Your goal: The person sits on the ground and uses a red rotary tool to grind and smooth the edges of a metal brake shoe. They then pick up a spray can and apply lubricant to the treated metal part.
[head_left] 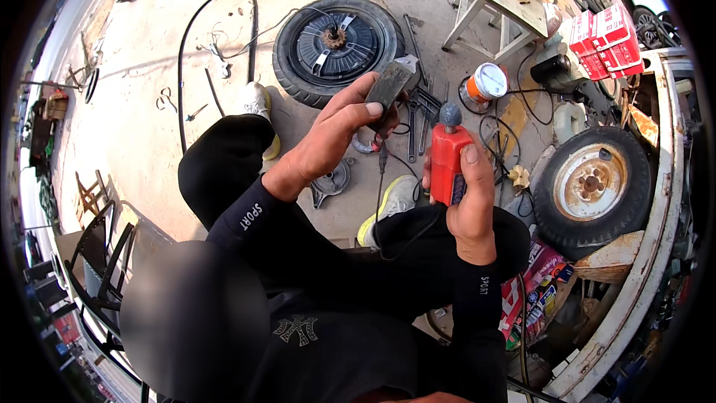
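Note:
My left hand (pixel 317 138) grips a dark, flat rectangular block (pixel 388 86) between thumb and fingers, with a pale piece at its far end. Below that hand hangs a thin black cable (pixel 382 160); whether it joins the block I cannot tell. Upright in my right hand (pixel 474 213) is a red handheld rotary grinder (pixel 449 158), tipped with a rounded grey grinding stone (pixel 450 113). The stone and the block are apart. Beyond my left hand, a tyred hub-motor wheel (pixel 304 43) lies flat on the ground.
Wrenches (pixel 412 130), a round metal part (pixel 331 180), pliers (pixel 221 64) and scissors (pixel 165 99) lie on the concrete. To the right are a white can (pixel 489 80), a white stool (pixel 514 16), red boxes (pixel 610 39) and a rusty-rimmed wheel (pixel 591 181).

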The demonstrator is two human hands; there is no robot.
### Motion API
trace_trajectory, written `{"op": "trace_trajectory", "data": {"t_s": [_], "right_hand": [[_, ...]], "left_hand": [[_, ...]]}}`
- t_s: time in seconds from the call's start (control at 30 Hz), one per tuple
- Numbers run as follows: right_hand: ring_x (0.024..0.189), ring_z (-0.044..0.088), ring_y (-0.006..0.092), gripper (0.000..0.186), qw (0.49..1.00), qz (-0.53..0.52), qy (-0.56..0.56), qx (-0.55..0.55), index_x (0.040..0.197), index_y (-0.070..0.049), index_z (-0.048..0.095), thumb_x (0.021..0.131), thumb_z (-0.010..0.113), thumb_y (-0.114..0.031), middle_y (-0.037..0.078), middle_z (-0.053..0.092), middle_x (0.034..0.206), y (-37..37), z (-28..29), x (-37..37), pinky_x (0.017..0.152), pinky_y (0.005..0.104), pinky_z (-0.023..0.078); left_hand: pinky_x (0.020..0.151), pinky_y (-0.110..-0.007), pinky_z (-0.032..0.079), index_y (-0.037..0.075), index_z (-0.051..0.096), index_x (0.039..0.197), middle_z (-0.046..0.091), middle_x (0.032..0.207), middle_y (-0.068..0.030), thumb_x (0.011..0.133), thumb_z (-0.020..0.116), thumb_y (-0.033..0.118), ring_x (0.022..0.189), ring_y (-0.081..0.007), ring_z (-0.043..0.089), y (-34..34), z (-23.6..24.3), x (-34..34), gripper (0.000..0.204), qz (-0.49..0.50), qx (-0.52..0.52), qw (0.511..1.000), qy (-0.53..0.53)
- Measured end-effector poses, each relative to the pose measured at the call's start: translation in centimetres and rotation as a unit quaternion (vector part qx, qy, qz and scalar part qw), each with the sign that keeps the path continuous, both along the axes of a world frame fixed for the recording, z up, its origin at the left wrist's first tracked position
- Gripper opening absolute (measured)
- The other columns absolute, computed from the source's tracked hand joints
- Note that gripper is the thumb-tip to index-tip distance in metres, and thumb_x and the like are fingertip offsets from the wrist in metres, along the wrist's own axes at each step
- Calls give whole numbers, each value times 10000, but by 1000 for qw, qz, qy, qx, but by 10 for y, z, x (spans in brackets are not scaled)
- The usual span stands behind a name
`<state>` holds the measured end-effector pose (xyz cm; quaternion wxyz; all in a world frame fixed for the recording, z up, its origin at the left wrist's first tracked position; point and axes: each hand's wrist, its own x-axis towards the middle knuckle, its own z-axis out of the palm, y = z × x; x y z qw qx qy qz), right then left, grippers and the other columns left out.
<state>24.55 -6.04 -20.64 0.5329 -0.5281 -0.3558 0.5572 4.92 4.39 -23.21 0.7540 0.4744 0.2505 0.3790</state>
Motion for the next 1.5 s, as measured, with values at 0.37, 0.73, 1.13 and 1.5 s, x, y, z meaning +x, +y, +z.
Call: {"op": "trace_trajectory", "data": {"t_s": [0.37, 0.73, 1.13, 1.5], "right_hand": [[678, 557, 79, 554, 998, -15, -33, -46, 1287, 2, 561, 1078, 524, -509, 58, 624, 896, 14, -17, -2, 545, 217, 430], [1067, 708, 358, 634, 865, 9, -469, 180, 1390, 38, 572, 882, 851, -220, 215, 692, 1200, 41, -42, -22, 907, 403, 556], [948, 732, 379, 633, 838, -4, -506, 203, 1320, 22, 608, 813, 900, -220, 200, 719, 1095, 44, -52, -24, 792, 419, 589], [851, 712, 363, 641, 827, 28, -519, 216, 1314, 11, 613, 785, 901, -206, 169, 706, 997, 42, -54, -20, 718, 429, 573]], "left_hand": [[1030, -318, 444, -14, 339, 1511, 551, 1274, -93, 951, 629, 47, 1137, -138, 532, -9, -30, -14, 633, -66, -11, 994, 91], [870, -324, 529, -13, 533, 1430, 676, 1077, -96, 1026, 688, 202, 961, -130, 616, -14, -51, -41, 483, 32, 43, 979, 195], [784, -316, 530, -47, 552, 1426, 730, 1050, -107, 974, 734, 137, 890, -108, 616, -10, -59, -29, 521, 42, 142, 947, 285], [892, -360, 536, -40, 573, 1401, 727, 1159, -178, 960, 745, 131, 1008, -197, 675, -8, -63, -23, 503, 42, 133, 948, 288]]}}
